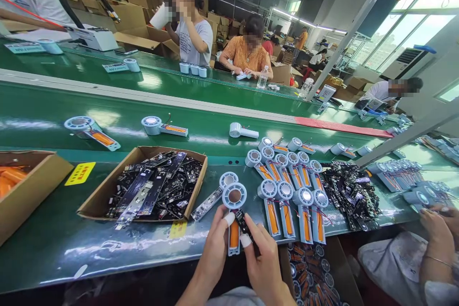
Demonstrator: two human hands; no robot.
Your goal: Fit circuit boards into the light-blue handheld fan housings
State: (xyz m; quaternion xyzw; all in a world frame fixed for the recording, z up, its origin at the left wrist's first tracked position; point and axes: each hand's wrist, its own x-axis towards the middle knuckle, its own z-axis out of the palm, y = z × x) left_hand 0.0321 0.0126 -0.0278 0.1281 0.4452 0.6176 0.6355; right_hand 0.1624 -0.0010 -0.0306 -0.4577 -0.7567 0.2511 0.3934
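My left hand grips a light-blue handheld fan body, its round head up and an orange battery cell showing in the open handle. In my right hand a small black circuit board is pinched, held against the fan just below its head. Both thumbs wear white finger covers. Just behind lies another fan with a long board beside it. To the right, several fan bodies with orange cells and thin wires lie in rows.
A cardboard box of circuit boards stands left; a box with orange cells is farther left. Loose boards pile at the right. Below the edge is a bin of fan parts. A co-worker's hands work at the right. Fans lie on the green conveyor.
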